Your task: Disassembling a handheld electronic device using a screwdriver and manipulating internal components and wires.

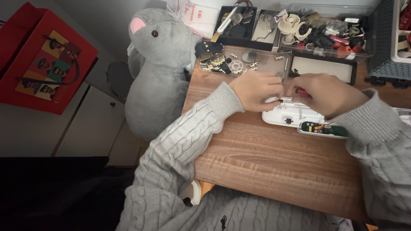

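As I read the head view, both hands meet over the white plastic device housing point(295, 114) lying on the counter point(265, 158), its long axis running left-right. The left hand point(257, 90) sits at the housing's left end, fingers curled and pinched down at the top edge; what they pinch is too small to tell. The right hand point(327, 94) is closed round a red-handled tool point(302, 91), likely a small screwdriver, tip pointing left toward the left fingertips. The two hands are almost touching. An exposed green circuit board point(323, 128) shows just below the right hand, at the housing's near edge. A clear parts tray point(244, 62) sits just behind the hands.
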